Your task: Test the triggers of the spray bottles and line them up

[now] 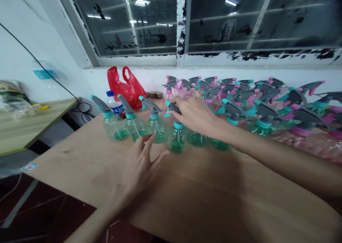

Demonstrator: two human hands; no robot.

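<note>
My right hand (196, 113) reaches across the row of spray bottles, its fingers curled about the grey spray head of a clear green spray bottle (177, 140) with a turquoise collar. That bottle stands upright on the table, and my hand hides part of its head. Some fingertips are hidden behind the spray head. My left hand (143, 157) is held in front of the row with thumb and fingers apart, holding nothing. Nearest to it are two more green spray bottles, one (157, 130) just behind the fingers and another (135, 127) slightly left.
Many pink and green spray bottles (263, 129) crowd the right side of the wooden table (80, 164). A red plastic bag (130, 89) and a blue-capped water bottle (114, 104) stand behind the row. Further left is another table (53, 118), with a black cable hanging nearby.
</note>
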